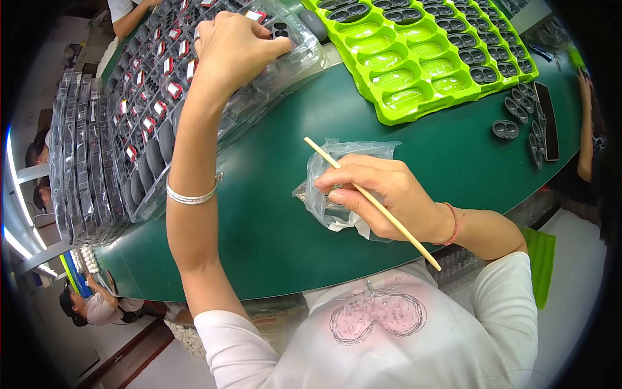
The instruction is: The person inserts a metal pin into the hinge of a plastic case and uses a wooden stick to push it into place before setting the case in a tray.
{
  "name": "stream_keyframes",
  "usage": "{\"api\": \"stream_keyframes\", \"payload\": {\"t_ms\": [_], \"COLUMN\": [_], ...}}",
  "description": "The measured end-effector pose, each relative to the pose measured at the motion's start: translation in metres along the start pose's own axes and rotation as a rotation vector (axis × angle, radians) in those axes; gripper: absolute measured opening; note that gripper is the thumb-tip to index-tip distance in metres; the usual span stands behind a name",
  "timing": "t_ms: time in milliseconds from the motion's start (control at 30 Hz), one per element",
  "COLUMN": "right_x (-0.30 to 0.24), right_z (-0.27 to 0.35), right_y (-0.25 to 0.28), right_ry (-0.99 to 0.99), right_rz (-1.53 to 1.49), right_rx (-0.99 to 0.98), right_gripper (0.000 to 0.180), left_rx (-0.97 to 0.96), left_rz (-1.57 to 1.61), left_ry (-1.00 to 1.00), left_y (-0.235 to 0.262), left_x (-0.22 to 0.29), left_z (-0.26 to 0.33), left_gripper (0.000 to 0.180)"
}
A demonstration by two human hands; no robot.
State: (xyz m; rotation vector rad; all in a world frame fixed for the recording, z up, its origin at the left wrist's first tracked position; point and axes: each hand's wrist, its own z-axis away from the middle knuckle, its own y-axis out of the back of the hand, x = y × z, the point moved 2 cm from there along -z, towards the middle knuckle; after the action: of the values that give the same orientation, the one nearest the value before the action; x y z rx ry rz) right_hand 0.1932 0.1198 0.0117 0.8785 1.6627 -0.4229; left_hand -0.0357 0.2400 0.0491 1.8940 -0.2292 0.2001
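My left hand (236, 52) reaches over a clear plastic tray (301, 61) at the upper left. Its bent fingers and thumb close at a small black part with round openings (280, 30); the fingertips are partly hidden. A light wooden stick (395, 223) lies slantwise in my right hand (389, 194), its thin end pointing up and left. The right thumb and forefinger are drawn together above a crumpled clear plastic bag (315, 170). Small metallic-looking pieces (300, 190) show at the bag's left edge, too small to name.
A bright green moulded tray (398, 117) holds several black oval parts and bare hollows. Loose oval parts (505, 129) lie beside a dark phone-like slab (547, 123) at right. Stacked clear trays (84, 155) stand left on the green table (272, 249). Other people sit around.
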Motion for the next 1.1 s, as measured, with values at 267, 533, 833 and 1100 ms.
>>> {"api": "stream_keyframes", "payload": {"t_ms": [267,533,833,1100], "right_x": [0.0,-0.003,0.008,0.005], "right_z": [-0.001,-0.003,-0.002,-0.004], "right_y": [-0.003,0.009,-0.009,-0.006], "right_ry": [0.004,-0.061,-0.099,-0.313], "right_rz": [-0.015,-0.062,-0.198,-0.402], "right_rx": [0.019,0.179,0.195,0.181], "right_gripper": [0.012,0.025,0.032,0.027], "left_rx": [-0.079,-0.075,0.116,0.017], "left_rz": [0.416,1.039,0.621,0.592], "left_ry": [0.234,0.266,-0.035,-0.197], "left_y": [0.025,0.054,0.027,0.03], "left_x": [0.006,0.049,0.065,0.066], "left_z": [0.015,0.112,0.165,0.171], "left_gripper": [0.036,0.023,0.032,0.039]}}
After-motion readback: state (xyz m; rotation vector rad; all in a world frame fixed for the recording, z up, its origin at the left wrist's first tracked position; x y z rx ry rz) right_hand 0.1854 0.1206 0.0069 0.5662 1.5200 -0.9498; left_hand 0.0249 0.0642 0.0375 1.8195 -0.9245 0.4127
